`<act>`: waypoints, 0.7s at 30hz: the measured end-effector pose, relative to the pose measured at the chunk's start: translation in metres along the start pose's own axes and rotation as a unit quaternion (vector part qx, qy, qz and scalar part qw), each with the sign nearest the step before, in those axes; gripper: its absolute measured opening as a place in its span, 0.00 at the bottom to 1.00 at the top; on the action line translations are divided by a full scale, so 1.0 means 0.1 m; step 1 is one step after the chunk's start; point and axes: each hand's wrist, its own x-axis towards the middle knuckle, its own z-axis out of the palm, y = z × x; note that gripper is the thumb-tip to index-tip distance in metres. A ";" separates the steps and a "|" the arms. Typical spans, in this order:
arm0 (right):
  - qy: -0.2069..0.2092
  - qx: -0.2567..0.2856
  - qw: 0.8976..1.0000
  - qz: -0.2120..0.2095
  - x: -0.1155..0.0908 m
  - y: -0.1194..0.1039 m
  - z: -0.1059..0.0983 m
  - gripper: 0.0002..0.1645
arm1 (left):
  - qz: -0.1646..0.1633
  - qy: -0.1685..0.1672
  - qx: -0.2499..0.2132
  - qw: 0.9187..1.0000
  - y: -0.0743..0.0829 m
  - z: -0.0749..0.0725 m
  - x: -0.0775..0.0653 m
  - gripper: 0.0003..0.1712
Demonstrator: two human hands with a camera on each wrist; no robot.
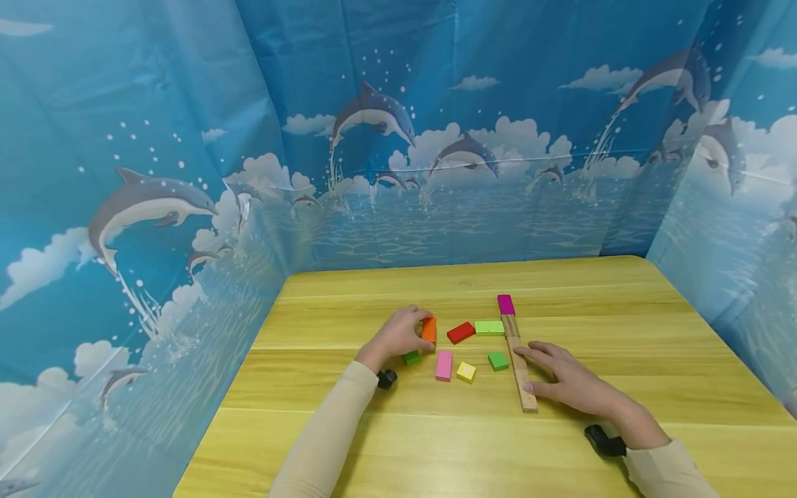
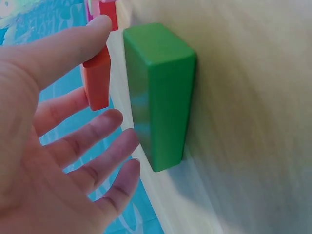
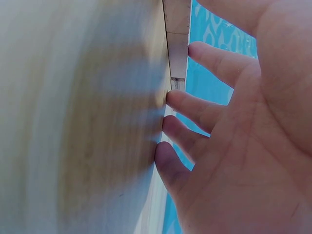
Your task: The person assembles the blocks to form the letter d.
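Observation:
My left hand (image 1: 401, 335) pinches an orange block (image 1: 429, 330) between thumb and forefinger, its other fingers spread. Close under that hand stands a dark green block (image 2: 161, 97), partly hidden in the head view. With fingers spread, my right hand (image 1: 569, 377) lies along a row of plain wooden blocks (image 1: 521, 373), thumb and forefinger touching its right side. In the right wrist view, the row's wooden side (image 3: 178, 53) shows by the fingertips. A magenta block (image 1: 506, 304) sits at the row's far end, past some thin brown pieces (image 1: 510, 325).
Between the hands lie a red block (image 1: 461, 333), a light green block (image 1: 489, 328), a pink block (image 1: 444, 365), a yellow block (image 1: 466, 372) and a small green block (image 1: 498, 360). A dolphin-print curtain (image 1: 436, 228) surrounds the back and sides of the wooden table (image 1: 436, 443).

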 end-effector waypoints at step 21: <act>0.000 -0.001 1.000 0.000 0.01 0.03 0.02 0.42 | 0.044 -0.020 0.064 0.997 0.13 0.11 -0.08 0.37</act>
